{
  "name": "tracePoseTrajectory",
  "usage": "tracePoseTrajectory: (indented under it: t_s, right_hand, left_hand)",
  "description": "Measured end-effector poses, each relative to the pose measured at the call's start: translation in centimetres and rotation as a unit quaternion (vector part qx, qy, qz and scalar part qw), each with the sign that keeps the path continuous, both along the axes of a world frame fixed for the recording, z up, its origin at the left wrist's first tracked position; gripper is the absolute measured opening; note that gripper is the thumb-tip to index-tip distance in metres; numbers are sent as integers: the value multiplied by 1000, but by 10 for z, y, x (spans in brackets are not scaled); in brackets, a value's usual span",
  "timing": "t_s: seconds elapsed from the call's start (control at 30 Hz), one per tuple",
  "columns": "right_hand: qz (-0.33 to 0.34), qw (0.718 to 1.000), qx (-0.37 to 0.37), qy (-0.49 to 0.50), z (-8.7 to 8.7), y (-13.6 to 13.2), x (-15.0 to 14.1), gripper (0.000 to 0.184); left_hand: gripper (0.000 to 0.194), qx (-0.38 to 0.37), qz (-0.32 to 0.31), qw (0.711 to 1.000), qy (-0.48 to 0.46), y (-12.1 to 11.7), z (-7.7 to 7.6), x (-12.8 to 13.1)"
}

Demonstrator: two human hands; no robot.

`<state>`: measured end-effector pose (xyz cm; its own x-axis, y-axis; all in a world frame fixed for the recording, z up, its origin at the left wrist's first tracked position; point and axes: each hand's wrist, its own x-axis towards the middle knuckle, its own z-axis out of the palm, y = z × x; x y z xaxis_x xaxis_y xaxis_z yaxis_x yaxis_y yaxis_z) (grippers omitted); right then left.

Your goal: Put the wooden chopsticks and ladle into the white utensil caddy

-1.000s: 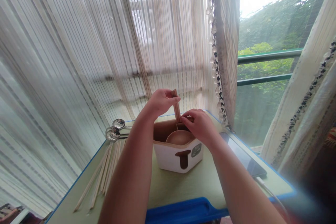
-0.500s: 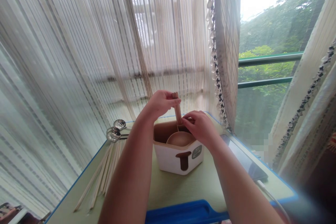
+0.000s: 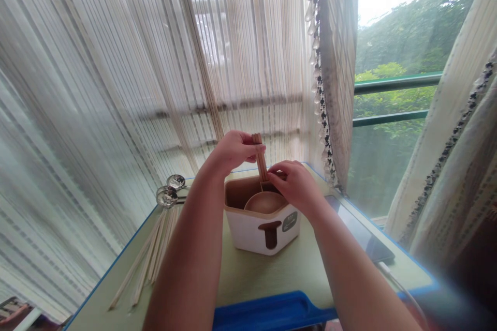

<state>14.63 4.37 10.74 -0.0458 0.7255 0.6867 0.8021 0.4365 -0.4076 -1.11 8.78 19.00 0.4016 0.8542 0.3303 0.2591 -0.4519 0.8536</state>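
Observation:
A bundle of brown chopsticks (image 3: 261, 164) stands nearly upright, its lower ends down in a rear compartment of the white utensil holder (image 3: 243, 232) with brown lining. My left hand (image 3: 238, 150) is closed round the top of the bundle, thumb across the front. Lower and to the right, my right hand (image 3: 293, 180) curls over the holder's right rim, fingertips beside the chopsticks; part of the rim is hidden under it. A rounded brown piece (image 3: 265, 201) sits inside the holder's front part. The holder rests on the pale green table (image 3: 248, 276).
Left of my left forearm lie several pale chopsticks (image 3: 149, 258) and metal ladles (image 3: 166, 196). A dark phone or tablet (image 3: 363, 232) with a white cable (image 3: 399, 283) lies at the right. A blue tray-like edge (image 3: 272, 313) runs along the front. Curtains (image 3: 248, 62) hang behind.
The view has shifted slightly. Both hands keep nearly the same places on the chopsticks and the holder; nothing else has visibly moved.

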Motion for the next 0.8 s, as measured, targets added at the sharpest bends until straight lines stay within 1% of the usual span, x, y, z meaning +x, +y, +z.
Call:
tracePoseTrajectory:
  t_s: [0.13, 0.4, 0.6, 0.7, 0.8]
  right_hand:
    - [3, 1000, 1, 1, -2, 4, -1, 13]
    - [6, 1000, 1, 1, -5, 15, -8, 12]
    - [1, 1000, 1, -5, -5, 21, -14, 12]
    - [-5, 1000, 0, -8, -4, 22, -16, 13]
    - [-2, 1000, -2, -7, -4, 24, -16, 16]
  left_hand:
    - [24, -10, -11, 1000, -22, 3, -2, -2]
    - [25, -8, -16, 1000, -21, 13, -4, -9]
    - [25, 14, -11, 1000, -4, 22, -7, -13]
    - [28, 33, 21, 999, 5, 24, -6, -16]
    - [39, 71, 110, 991, 3, 19, -3, -26]
